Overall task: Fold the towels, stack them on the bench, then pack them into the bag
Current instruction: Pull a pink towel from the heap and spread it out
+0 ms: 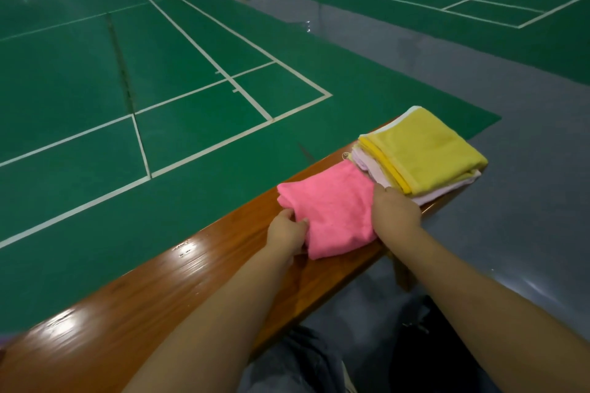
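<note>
- Folded pink towel [332, 214] is gripped at both ends, left hand [287, 230] pinching, right hand [396, 210] curled round;
- probably for lifting off the desk [178, 281] onto the stack [421, 156] beside.

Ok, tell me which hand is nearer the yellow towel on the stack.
The right hand. It grips the pink towel at the edge beside the stack, just below the yellow towel. The left hand holds the pink towel's far side, farther away.

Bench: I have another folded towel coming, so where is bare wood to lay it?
The bench shows bare wood from the left hand back toward the camera. Its far end is crowded: the pink towel between both hands, touching the towel stack beyond the right hand.
</note>
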The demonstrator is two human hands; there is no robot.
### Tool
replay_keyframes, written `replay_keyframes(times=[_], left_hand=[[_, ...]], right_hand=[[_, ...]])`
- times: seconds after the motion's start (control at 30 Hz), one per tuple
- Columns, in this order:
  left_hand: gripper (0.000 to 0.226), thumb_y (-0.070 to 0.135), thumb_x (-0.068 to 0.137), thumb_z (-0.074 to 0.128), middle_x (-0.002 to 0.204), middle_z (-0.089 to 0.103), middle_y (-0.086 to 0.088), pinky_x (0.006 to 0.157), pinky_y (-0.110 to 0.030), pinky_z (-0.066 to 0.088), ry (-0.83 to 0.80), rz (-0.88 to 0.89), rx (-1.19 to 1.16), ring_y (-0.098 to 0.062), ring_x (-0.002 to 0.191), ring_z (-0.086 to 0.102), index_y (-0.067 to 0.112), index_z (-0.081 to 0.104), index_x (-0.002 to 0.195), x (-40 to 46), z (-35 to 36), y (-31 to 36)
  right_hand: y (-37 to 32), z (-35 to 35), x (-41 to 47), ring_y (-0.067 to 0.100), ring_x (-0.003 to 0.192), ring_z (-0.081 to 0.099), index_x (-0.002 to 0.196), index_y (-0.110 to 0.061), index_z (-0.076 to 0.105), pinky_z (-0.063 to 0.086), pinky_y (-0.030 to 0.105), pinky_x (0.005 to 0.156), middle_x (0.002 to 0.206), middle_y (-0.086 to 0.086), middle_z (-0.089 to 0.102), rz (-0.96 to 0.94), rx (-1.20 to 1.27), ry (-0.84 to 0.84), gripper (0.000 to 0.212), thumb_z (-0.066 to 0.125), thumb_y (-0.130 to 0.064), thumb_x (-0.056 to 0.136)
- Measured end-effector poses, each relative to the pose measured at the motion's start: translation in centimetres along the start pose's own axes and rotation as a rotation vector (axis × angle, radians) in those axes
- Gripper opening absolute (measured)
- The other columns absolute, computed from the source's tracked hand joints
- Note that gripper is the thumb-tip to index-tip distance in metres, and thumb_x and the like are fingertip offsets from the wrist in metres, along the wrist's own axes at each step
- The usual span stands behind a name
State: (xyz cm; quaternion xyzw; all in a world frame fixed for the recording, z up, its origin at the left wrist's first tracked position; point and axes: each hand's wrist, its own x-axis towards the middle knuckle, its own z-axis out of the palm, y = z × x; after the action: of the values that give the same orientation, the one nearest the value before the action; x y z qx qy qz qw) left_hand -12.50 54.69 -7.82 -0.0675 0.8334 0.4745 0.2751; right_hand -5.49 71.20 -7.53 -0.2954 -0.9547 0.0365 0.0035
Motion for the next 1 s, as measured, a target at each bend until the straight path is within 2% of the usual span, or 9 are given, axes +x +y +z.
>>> replay_keyframes(times=[0.1,0.2,0.33,0.47,0.57,0.77,0.83,0.93,1.0], left_hand=[[0.052,0.016,0.096,0.055,0.129,0.054,-0.01,0.074,-0.038,0.059,-0.066,-0.058,-0.03,-0.025,0.099,0.061,0.015,0.035,0.144,-1.1,-0.8,-0.6],[0.048,0.013,0.094,0.058,0.107,0.063,-0.012,0.076,-0.037,0.06,-0.076,-0.085,-0.127,-0.024,0.093,0.066,0.013,0.04,0.139,-2.7,-2.6,-1.9],[0.038,0.015,0.096,0.056,0.097,0.063,-0.009,0.069,-0.032,0.057,-0.06,-0.045,-0.296,-0.019,0.08,0.065,0.013,0.045,0.132,-5.9,-6.9,-4.8],[0.032,0.013,0.097,0.054,0.099,0.061,-0.01,0.071,-0.036,0.054,0.073,0.007,-0.4,-0.018,0.075,0.063,0.014,0.046,0.127,-9.7,-13.6,-10.0],[0.032,0.013,0.096,0.056,0.109,0.06,-0.013,0.08,-0.044,0.056,0.246,-0.015,-0.401,-0.021,0.082,0.064,0.015,0.045,0.126,-13.1,-20.0,-15.1],[0.02,0.018,0.092,0.058,0.104,0.063,-0.001,0.078,-0.034,0.053,0.837,0.078,-0.058,-0.019,0.09,0.063,0.025,0.052,0.11,-21.4,-32.4,-25.1],[0.02,0.016,0.092,0.059,0.102,0.061,0.002,0.077,-0.028,0.047,1.023,0.144,0.087,-0.017,0.093,0.059,0.017,0.058,0.112,-23.9,-35.5,-27.3],[0.021,0.007,0.091,0.057,0.108,0.061,-0.011,0.089,-0.038,0.046,1.228,0.194,0.245,-0.027,0.101,0.056,0.003,0.063,0.11,-26.4,-39.5,-30.0],[0.022,0.005,0.091,0.056,0.111,0.059,-0.018,0.094,-0.036,0.039,1.288,0.134,0.295,-0.032,0.106,0.053,-0.001,0.062,0.112,-27.2,-42.2,-31.6]], right_hand=[[-0.6,-1.0,-1.1,0.026,0.112,0.055,0.128,-0.009,0.045,0.046,0.036,0.086,0.124,0.01,0.053,-0.03,0.045,0.019,0.036,0.04,-0.007,0.093],[-1.8,-1.9,-2.4,0.028,0.113,0.053,0.133,-0.01,0.047,0.045,0.04,0.092,0.127,0.011,0.052,-0.092,0.237,0.023,0.041,0.047,-0.016,0.092],[-6.3,-3.4,-5.7,0.025,0.11,0.056,0.133,-0.011,0.051,0.042,0.032,0.093,0.127,0.01,0.057,-0.248,0.6,-0.119,0.042,0.056,-0.018,0.091],[-12.4,-3.8,-10.1,0.017,0.106,0.057,0.131,-0.015,0.052,0.044,0.027,0.086,0.118,0.003,0.06,-0.402,0.726,-0.277,0.039,0.056,-0.023,0.093],[-17.2,-3.4,-13.8,0.016,0.111,0.054,0.133,-0.02,0.05,0.044,0.027,0.085,0.119,-0.001,0.059,-0.502,0.704,-0.376,0.039,0.055,-0.026,0.095],[-27.3,-1.2,-22.4,0.012,0.106,0.053,0.131,-0.021,0.051,0.042,0.022,0.08,0.122,-0.001,0.059,-0.7,0.663,-0.531,0.037,0.055,-0.025,0.095],[-30.4,-0.7,-24.8,0.01,0.101,0.053,0.13,-0.021,0.052,0.043,0.021,0.077,0.12,-0.001,0.06,-0.775,0.66,-0.568,0.035,0.055,-0.023,0.095],[-34.4,-0.6,-27.9,0.011,0.096,0.055,0.126,-0.021,0.054,0.047,0.023,0.076,0.116,-0.001,0.06,-0.844,0.653,-0.615,0.032,0.055,-0.026,0.094],[-36.6,-0.3,-29.5,0.012,0.096,0.055,0.126,-0.022,0.054,0.046,0.024,0.076,0.116,-0.001,0.06,-0.878,0.66,-0.659,0.033,0.056,-0.027,0.094]])
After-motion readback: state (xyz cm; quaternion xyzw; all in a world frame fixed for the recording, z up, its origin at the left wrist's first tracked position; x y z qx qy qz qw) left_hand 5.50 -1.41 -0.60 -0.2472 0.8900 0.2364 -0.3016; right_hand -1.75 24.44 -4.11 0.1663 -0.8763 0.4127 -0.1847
